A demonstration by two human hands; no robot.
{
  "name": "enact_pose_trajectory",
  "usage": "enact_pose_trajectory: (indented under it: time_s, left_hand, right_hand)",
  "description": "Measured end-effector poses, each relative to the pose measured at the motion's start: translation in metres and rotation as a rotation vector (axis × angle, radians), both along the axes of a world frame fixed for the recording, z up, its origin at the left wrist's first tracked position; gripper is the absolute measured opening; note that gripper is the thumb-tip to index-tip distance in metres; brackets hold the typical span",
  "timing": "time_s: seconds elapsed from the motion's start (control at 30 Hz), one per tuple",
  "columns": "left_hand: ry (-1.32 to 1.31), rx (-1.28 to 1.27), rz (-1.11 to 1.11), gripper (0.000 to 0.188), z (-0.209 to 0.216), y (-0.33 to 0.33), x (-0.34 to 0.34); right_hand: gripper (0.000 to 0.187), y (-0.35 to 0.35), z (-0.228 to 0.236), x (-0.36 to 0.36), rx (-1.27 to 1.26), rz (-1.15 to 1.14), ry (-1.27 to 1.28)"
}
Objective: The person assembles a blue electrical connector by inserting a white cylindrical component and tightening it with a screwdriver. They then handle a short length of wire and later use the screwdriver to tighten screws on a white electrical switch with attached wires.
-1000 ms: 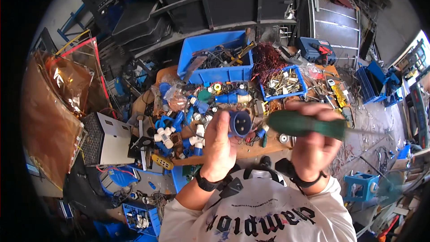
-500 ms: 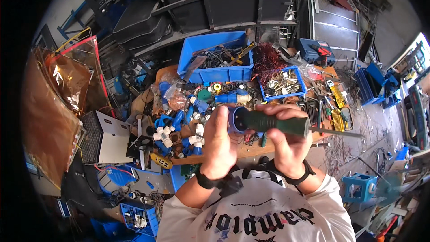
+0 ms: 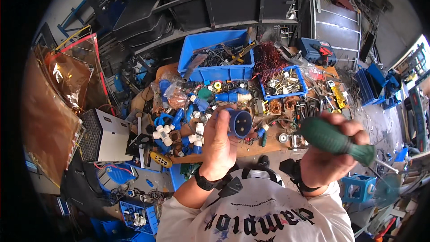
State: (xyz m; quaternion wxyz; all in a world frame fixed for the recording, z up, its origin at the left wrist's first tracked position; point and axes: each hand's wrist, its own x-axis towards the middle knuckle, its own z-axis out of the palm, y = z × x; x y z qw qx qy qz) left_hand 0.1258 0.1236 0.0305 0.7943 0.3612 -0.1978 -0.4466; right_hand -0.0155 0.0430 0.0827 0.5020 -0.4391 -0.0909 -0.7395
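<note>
My left hand [image 3: 218, 149] is closed round a blue round industrial plug [image 3: 230, 127], raised above the front of the table. Its open end faces right and several metal pins show inside the collar. Off to the right, my right hand [image 3: 326, 166] grips a screwdriver [image 3: 323, 135] by its green ribbed handle. The handle's butt points toward the plug but stands apart from it. The metal shaft slants down to the right, away from the plug, and its tip is in the open air.
Blue and white connectors [image 3: 165, 135] crowd the left of the wooden table [image 3: 242, 152]. At its back stand a large blue bin [image 3: 224, 72] of tools and a small blue crate [image 3: 286, 93] of metal parts. A red drill [image 3: 323, 52] lies on a case at the back right.
My right hand has drawn the screwdriver right and down, away from the plug, and the handle has tilted. The pins now show in the plug. My left hand has barely moved.
</note>
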Motion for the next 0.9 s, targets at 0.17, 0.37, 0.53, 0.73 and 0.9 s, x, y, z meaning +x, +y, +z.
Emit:
enact_pose_trajectory:
  time_s: [0.17, 0.37, 0.53, 0.73, 0.9]
  left_hand:
    - [0.028, -0.009, -0.018, 0.041, -0.002, -0.003, 0.008]
    - [0.04, 0.038, 0.097, 0.04, 0.007, -0.007, -0.005]
    - [0.021, 0.022, 0.017, 0.042, -0.005, -0.002, 0.001]
    - [0.13, 0.052, 0.102, 0.035, 0.009, -0.015, -0.01]
    - [0.118, 0.013, 0.049, 0.035, 0.003, -0.009, 0.0]
  right_hand:
    - [0.036, -0.006, -0.014, 0.01, 0.04, 0.116, 0.506]
    - [0.036, -0.012, -0.005, -0.001, -0.35, -0.126, 0.88]
    - [0.035, -0.009, -0.007, 0.003, -0.114, 0.06, 0.298]
    - [0.028, -0.013, -0.027, 0.022, 0.025, 0.121, 0.595]
    - [0.026, -0.008, 0.004, 0.007, -0.11, -0.056, -0.083]
